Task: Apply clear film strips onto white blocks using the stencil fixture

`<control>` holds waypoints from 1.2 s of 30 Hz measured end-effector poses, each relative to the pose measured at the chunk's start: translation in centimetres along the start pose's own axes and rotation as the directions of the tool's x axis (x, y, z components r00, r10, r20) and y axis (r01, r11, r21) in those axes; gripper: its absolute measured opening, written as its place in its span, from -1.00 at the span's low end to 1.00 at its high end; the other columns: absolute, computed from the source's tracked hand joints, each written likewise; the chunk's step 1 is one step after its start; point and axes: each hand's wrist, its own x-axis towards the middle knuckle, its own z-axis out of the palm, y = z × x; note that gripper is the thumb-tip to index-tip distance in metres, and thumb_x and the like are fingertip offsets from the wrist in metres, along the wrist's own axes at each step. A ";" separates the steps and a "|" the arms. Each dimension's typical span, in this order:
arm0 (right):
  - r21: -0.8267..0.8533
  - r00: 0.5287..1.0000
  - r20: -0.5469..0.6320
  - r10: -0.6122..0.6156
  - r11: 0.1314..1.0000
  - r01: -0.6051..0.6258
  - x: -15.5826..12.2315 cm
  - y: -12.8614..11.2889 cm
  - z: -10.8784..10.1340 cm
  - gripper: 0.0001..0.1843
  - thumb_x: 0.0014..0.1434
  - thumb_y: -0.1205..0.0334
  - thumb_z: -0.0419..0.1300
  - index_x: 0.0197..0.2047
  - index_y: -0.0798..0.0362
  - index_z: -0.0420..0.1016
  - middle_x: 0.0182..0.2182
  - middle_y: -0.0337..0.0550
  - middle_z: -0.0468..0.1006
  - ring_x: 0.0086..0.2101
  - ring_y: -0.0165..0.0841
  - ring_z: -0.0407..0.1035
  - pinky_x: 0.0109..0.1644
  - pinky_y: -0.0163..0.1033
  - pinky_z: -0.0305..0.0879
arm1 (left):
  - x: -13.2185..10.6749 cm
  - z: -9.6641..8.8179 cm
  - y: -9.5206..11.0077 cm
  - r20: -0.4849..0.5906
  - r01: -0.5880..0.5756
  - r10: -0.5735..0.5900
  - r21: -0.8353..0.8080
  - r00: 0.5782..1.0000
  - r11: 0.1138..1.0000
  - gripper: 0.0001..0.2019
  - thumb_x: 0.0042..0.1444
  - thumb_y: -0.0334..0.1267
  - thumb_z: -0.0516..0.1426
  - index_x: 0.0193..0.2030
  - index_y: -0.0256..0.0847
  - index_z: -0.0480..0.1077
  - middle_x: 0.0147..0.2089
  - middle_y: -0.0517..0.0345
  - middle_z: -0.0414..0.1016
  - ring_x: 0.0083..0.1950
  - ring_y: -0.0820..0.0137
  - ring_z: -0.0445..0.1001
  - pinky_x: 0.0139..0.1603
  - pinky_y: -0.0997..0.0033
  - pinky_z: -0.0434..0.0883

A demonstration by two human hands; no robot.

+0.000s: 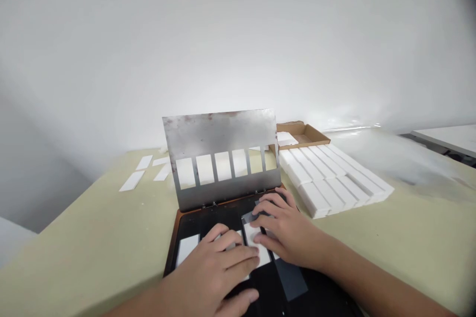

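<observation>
A black board (208, 218) with a brown edge lies in front of me, and a metal plate (223, 131) with several rectangular openings stands raised on hinges at its far side. My left hand (219, 270) rests over the board with its fingers stretched out, partly covering white cards. Its fingertips touch a white card (263, 255) near the middle. My right hand (284, 230) lies to the right with spread fingers, its fingertips on the same card's upper part. Another white card (188, 247) sits at the board's left. A dark translucent strip (292, 280) shows below my right hand.
Rows of stacked white cards (334, 178) stand on the table to the right. Behind them is an open cardboard box (307, 134) with white pieces inside. Several loose white cards (132, 181) lie at the left. Clear plastic sheeting (394, 158) covers the table's far right.
</observation>
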 end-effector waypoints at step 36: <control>-0.094 0.982 -0.162 -0.100 0.992 0.086 -0.2 -0.3 1.1 -0.83 0.37 0.39 0.25 -0.07 -0.06 0.59 -0.28 -0.27 0.64 -0.09 -0.24 0.35 0.36 0.12 -0.13 | -0.6 0.4 -0.5 -0.086 0.101 -0.103 -0.030 0.991 0.994 -0.71 0.29 -0.14 0.29 0.13 -0.03 0.58 0.18 -0.12 0.36 0.12 0.03 0.40 0.11 -0.01 0.45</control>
